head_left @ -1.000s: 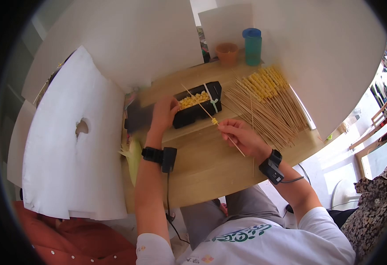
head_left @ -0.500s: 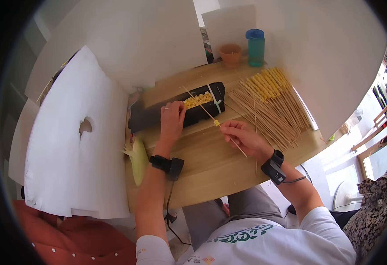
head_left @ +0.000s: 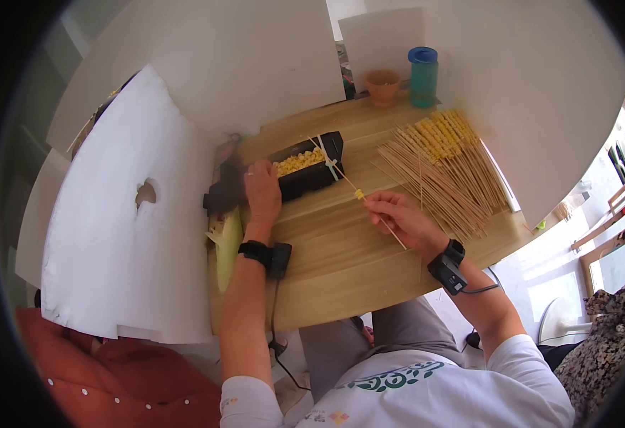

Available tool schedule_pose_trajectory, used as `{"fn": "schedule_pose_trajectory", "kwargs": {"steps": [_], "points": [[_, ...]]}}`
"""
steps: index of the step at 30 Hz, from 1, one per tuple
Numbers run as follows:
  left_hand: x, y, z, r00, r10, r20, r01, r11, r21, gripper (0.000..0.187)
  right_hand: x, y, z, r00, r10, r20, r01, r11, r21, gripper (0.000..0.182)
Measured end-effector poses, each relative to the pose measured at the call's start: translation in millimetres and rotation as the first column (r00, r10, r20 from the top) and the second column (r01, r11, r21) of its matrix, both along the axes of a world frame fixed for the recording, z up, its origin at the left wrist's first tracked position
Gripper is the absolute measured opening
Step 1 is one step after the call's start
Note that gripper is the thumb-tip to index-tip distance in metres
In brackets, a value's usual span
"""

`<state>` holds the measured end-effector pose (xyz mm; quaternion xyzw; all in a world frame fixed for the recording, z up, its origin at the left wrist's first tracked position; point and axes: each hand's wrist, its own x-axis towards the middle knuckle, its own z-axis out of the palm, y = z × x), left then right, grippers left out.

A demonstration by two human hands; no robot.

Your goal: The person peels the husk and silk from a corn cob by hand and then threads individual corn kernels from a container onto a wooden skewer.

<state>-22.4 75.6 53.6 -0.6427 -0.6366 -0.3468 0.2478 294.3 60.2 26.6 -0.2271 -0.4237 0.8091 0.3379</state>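
Note:
My left hand (head_left: 262, 191) is closed at the left part of a long black box (head_left: 302, 185), its fingertips hidden against the box. Loose yellow corn kernels (head_left: 300, 162) lie in the box, and a pale band with a knot (head_left: 331, 163) goes round its right end. In my right hand (head_left: 400, 215) a thin wooden skewer (head_left: 344, 177) is pinched, slanting up to the left with its tip over the box's right end. A few corn kernels (head_left: 359, 193) are threaded on it, close to my fingertips. An ear of corn in pale green husk (head_left: 229, 253) lies beside my left wrist.
Many bare skewers (head_left: 437, 189) lie on the right of the wooden table (head_left: 341, 264), beside skewers full of kernels (head_left: 444, 135). A clay pot (head_left: 382, 87) and a teal bottle (head_left: 423, 78) stand behind. White boards (head_left: 120, 214) enclose the table. People sit on both sides.
The black box has shifted left along the table with my left hand, its left part blurred. My right hand still holds the skewer, and the view has turned slightly.

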Motion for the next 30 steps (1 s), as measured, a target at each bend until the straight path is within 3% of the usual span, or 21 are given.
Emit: {"fn": "schedule_pose_trajectory", "kwargs": {"steps": [7,10,12,13,15,16,18,19,21,25,28,30], "points": [[3,0,4,0.987,-0.139,0.076,0.137,0.99,0.035,0.007,-2,0,-5,1.0,0.021,0.014,-0.021,0.999,0.033,0.012],[10,-4,14,0.961,-0.195,0.198,0.204,0.979,-0.027,0.01,-1,0,-4,0.999,0.019,0.028,-0.02,0.999,0.048,0.012],[12,-11,22,0.818,-0.184,0.545,0.235,0.972,-0.024,0.014,0,-1,-2,0.998,0.051,0.04,-0.054,0.996,0.066,0.011],[10,-11,22,0.82,-0.185,0.542,0.233,0.972,-0.022,0.014,-1,-2,-2,0.998,0.053,0.037,-0.055,0.996,0.07,0.011],[10,-15,24,0.51,-0.334,0.793,0.38,0.914,0.141,0.009,-2,-3,-2,0.992,0.124,0.02,-0.125,0.989,0.082,0.011],[13,-19,23,0.512,-0.333,0.792,0.375,0.916,0.142,0.009,-2,-4,-1,0.991,0.129,0.02,-0.13,0.988,0.084,0.011],[24,-27,15,-0.083,-0.354,0.931,0.456,0.817,0.352,0.007,-2,-6,1,0.995,0.089,0.049,-0.093,0.992,0.091,0.01],[30,-30,10,-0.087,-0.353,0.931,0.456,0.817,0.353,0.007,-2,-5,1,0.995,0.087,0.052,-0.092,0.992,0.09,0.01],[39,-37,-2,-0.292,-0.312,0.904,0.462,0.782,0.419,0.009,-1,-4,1,0.996,0.051,0.072,-0.057,0.994,0.097,0.01],[43,-41,-12,-0.274,-0.352,0.895,0.508,0.737,0.445,0.011,1,-4,5,0.997,0.055,0.045,-0.059,0.993,0.105,0.01],[41,-45,-7,-0.165,-0.392,0.905,0.528,0.74,0.417,0.014,-1,-7,2,0.99,0.14,-0.012,-0.138,0.985,0.108,0.009],[37,-46,-7,-0.12,-0.372,0.92,0.508,0.774,0.379,0.016,-4,-13,2,0.969,0.213,0.128,-0.233,0.958,0.168,0.009]]}}
